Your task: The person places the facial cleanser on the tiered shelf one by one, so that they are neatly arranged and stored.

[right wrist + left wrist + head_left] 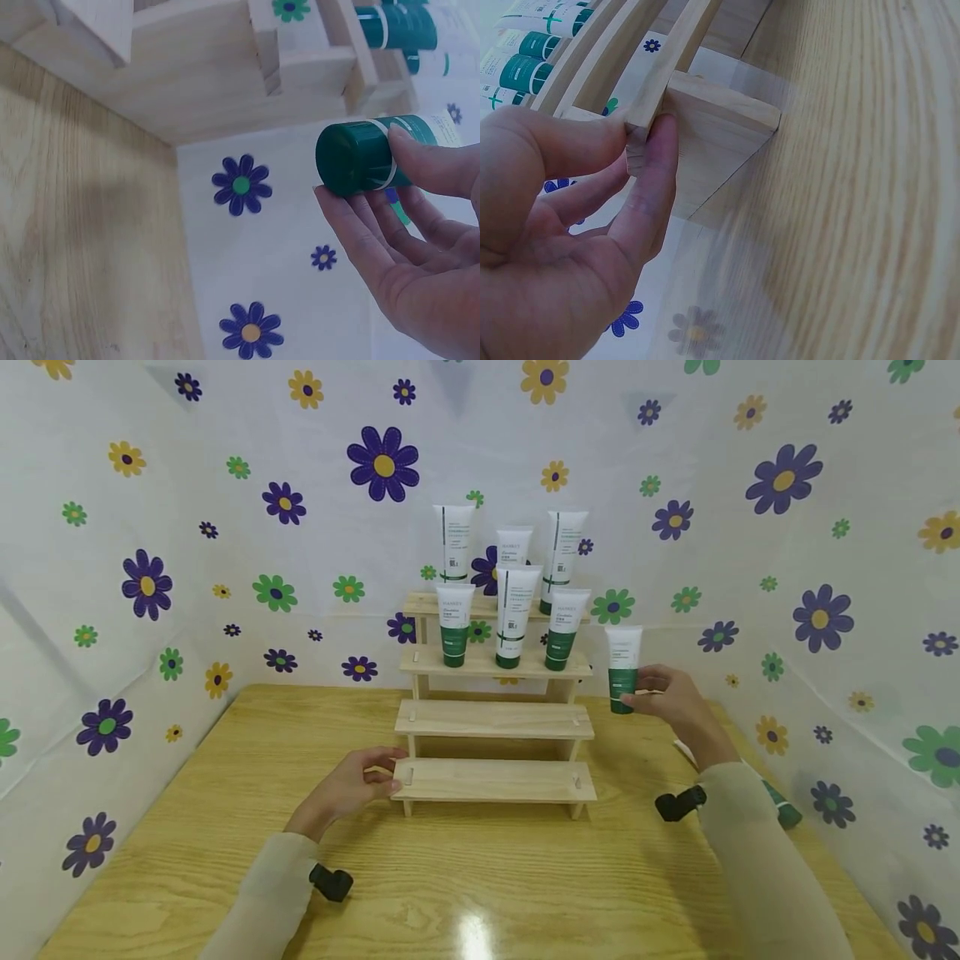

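Your left hand (351, 789) pinches the left end of the bottom board of the wooden rack (495, 779), thumb on one side, fingers on the other. Rack has four tiers, stands on the wood-grain table (465, 852). Top tier, left to right: tall tube (454, 539), shorter tube (514, 543) partly hidden, tall tube (564, 552). Tier below: short tube (454, 622), tall tube (517, 606), short tube (567, 625). All cap down. Just right of the rack, clear of it, your right hand (675, 700) holds a white-and-green tube (623, 660) in the air between thumb and fingers, roughly upright, cap down. Further right, another tube (783, 808) lies on the table, mostly behind your forearm.
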{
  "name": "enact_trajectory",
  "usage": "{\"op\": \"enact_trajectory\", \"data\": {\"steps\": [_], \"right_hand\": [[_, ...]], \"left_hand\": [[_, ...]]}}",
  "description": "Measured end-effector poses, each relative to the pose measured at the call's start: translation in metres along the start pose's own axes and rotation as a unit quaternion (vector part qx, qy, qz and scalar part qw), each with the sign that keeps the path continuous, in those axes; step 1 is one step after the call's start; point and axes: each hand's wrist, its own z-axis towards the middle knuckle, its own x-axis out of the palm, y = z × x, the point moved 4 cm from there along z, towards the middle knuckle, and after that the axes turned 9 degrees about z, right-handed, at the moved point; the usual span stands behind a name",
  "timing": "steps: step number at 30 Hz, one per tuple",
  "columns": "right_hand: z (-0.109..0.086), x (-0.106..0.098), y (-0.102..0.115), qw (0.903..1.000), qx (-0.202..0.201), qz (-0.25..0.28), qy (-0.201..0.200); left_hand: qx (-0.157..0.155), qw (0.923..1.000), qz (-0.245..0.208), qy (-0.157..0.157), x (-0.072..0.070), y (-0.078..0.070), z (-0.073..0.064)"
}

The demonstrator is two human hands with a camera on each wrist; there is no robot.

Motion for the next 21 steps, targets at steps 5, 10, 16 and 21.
{"op": "enact_trajectory", "data": {"steps": [5,10,16,21], "right_hand": [[-0.010,0.010,0.018,0.9996,-0.024,-0.017,0.000],[-0.015,0.024,0.032,0.9989,-0.041,0.003,0.021],[-0.017,0.046,0.046,0.9980,-0.042,0.018,0.043],[-0.014,0.067,0.058,0.9956,-0.066,0.023,0.062]], "left_hand": [[0.000,1.0000,0.001,0.001,0.001,0.000,-0.001],[-0.009,1.0000,0.003,-0.002,0.002,0.002,-0.001],[-0.008,0.9999,0.009,-0.003,0.000,0.003,0.000],[-0.004,1.0000,0.007,-0.003,0.000,0.000,-0.001]]}}
